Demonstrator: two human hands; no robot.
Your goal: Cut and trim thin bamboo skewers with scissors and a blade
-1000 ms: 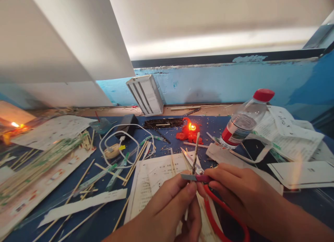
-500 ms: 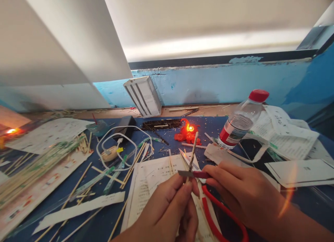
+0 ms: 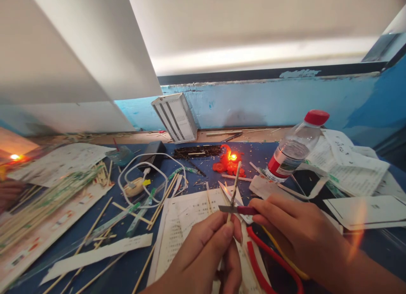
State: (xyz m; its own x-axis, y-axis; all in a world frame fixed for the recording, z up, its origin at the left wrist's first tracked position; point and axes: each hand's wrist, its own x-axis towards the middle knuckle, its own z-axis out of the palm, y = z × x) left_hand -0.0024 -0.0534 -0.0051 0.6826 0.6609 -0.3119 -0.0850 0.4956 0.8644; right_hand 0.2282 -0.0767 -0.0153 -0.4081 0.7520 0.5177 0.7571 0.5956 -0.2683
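Between the fingertips of my left hand (image 3: 211,247) stands a thin wooden stick (image 3: 237,175), tilted slightly, its middle darkened. My right hand (image 3: 294,230) grips a small knife by its dark red handle (image 3: 247,210). The flat grey blade (image 3: 226,208) lies across the stick just above my left fingertips. Scissors with red handles (image 3: 275,256) rest beneath both hands, on and beside a printed sheet (image 3: 171,239). Beyond the stick burns a candle in a lumpy pool of red wax (image 3: 226,163).
A red-capped water bottle (image 3: 290,146) stands at right beside crumpled papers (image 3: 349,159). Blackened sticks (image 3: 196,151) lie behind; a white cable (image 3: 135,156) loops at left. A bundle of sticks (image 3: 41,213) and another person's hand (image 3: 11,192) are at far left.
My hands keep nearly the same pose, knife against the stick. Another person's hand has come into view at the left edge. A yellow handle now shows beneath my right hand.
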